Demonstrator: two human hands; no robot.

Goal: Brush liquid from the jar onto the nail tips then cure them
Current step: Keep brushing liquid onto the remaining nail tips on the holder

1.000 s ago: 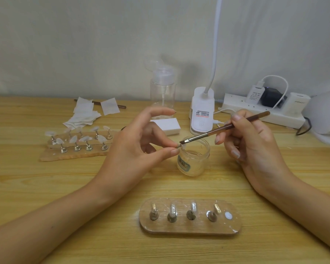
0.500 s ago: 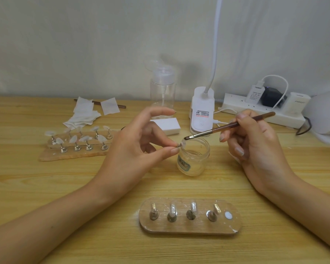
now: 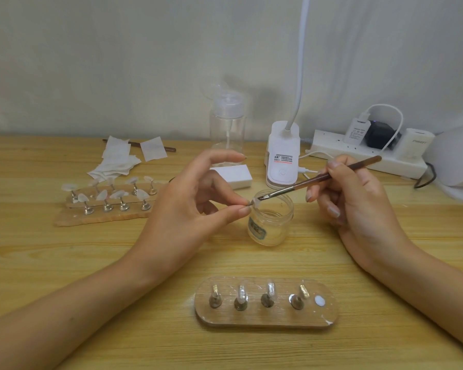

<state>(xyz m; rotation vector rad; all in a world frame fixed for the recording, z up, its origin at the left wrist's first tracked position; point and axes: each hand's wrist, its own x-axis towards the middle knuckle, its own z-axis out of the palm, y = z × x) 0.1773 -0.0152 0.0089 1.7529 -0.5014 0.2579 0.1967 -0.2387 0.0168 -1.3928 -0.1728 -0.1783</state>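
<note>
Right hand (image 3: 358, 198) grips brush (image 3: 318, 178), bristles pointing down-left onto nail tip (image 3: 255, 202) pinched by left hand (image 3: 195, 206) above jar (image 3: 271, 222).

Soft, rather dim light is coming from the left; the clear plastic pump bottle (image 3: 227, 124) is throwing a blurred grey shadow rightward onto the pale wall (image 3: 118, 62). Fine details are smearing.

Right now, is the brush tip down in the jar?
No, the brush bristles rest on the nail tip pinched by the left hand, above the jar rim.
</note>
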